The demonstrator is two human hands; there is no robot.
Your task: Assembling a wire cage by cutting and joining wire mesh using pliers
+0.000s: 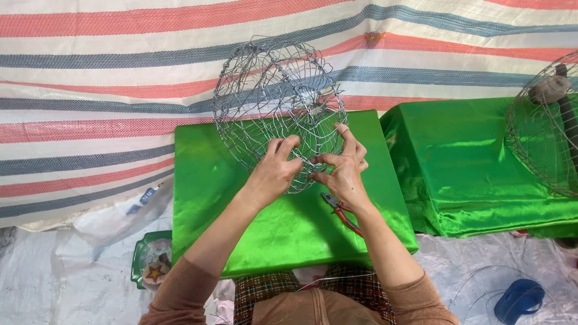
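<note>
**Wire cage held over green cloth**

Backdrop: striped tarp in red, white and blue bands, hung behind and draped to the floor. Floor: pale plastic sheet.

Surface: low block wrapped in shiny green cloth, directly ahead. Second green-wrapped block just beside it, on the right.

Item in hand: round wire cage, dome-shaped, open mesh, tilted up on its edge above the far part of the first block. Lower rim gripped from both sides.

Left hand: closed, fingers curled around wires at the cage's lower rim.

Right hand: thumb and bent fingers pinching wires at the same rim, forefinger stretched up along the mesh. Fingertips of both hands nearly touching.

Pliers: red-handled, lying on the green cloth just below the right wrist, untouched.

Second cage: on the right block, partly cut off by the frame edge, dark handle across it.

Green tray: on the floor at left, star shape inside.

Blue cap: on the floor at lower right, among loose wire hoops.
</note>
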